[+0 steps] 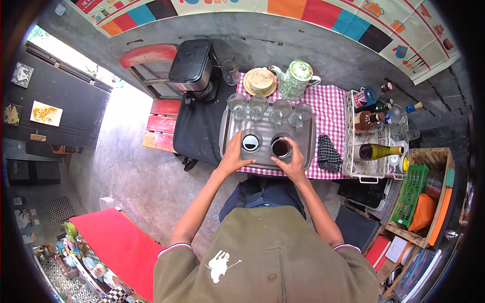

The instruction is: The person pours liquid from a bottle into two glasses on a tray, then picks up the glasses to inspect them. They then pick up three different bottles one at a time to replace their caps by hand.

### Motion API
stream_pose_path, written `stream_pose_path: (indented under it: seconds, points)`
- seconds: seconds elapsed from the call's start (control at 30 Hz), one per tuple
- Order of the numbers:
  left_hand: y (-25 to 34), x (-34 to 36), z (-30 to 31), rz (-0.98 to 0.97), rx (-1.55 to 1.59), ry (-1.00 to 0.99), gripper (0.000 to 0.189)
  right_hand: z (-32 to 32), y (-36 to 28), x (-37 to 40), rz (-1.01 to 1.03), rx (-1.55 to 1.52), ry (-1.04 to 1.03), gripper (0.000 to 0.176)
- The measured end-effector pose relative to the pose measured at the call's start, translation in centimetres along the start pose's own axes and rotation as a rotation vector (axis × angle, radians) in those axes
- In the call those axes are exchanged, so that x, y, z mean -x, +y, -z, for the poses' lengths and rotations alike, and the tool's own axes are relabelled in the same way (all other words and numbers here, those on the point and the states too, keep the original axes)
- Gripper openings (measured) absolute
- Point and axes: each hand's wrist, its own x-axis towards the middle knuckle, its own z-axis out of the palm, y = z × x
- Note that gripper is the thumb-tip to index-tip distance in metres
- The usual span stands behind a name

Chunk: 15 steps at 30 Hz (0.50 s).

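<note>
My left hand curves round the left side of a glass, its thumb along the near side. Dark liquid with a bright white patch on its surface shows inside. A second glass of dark liquid is held in my right hand, with fingers on its right side and the thumb in front. Both glasses are at the near part of a metal serving tray. Several empty glass mugs stand in a row along the tray's far side.
A black coffee maker stands left of the tray. Behind are a green enamel teapot and a lidded pot. A dark checked cloth and a white wire rack with bottles are on the right.
</note>
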Motion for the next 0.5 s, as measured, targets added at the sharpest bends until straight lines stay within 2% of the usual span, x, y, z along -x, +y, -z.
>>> stream_pose_path:
  seconds: [0.2,0.43,0.5]
  points:
    - [-2.9,-1.5,-3.4,-0.007,-0.080,0.044,0.124,0.3,0.6,0.2,0.026,0.026,-0.011,0.074]
    - [-3.0,-2.5,-3.8,0.078,-0.006,0.034,0.117,0.1,1.1,0.5,-0.001,0.035,-0.010,0.075]
    - [-3.8,-2.5,-4.4,0.028,0.060,0.067,0.115,-0.1,1.4,0.5,0.000,0.033,-0.009,0.075]
